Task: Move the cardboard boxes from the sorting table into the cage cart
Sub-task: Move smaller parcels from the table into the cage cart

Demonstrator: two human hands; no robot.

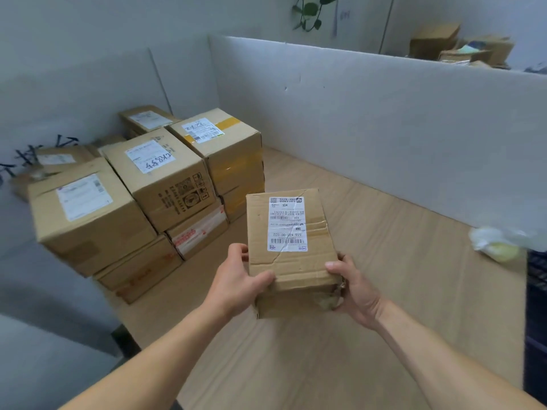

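Left hand: closed round the near left corner of the small cardboard box, with the thumb laid on the top face and the fingers wrapped along the left side.
Right hand: closed round the near right corner, with the thumb pressed on the top face; the fingers are hidden under the box.
Box position: held in the air by both hands above the middle of the cardboard floor sheet, clear of it, with its top face up.
Box condition: brown, creased and dented; the near right corner is torn open.
Shipping label: white, barcoded and wrinkled, stuck on the top face with its print turned away from the camera.
Stacked boxes: piled in layers in the far left corner of the floor sheet, against the white wall panel.
Crumpled white wrapping: seen at the right edge.
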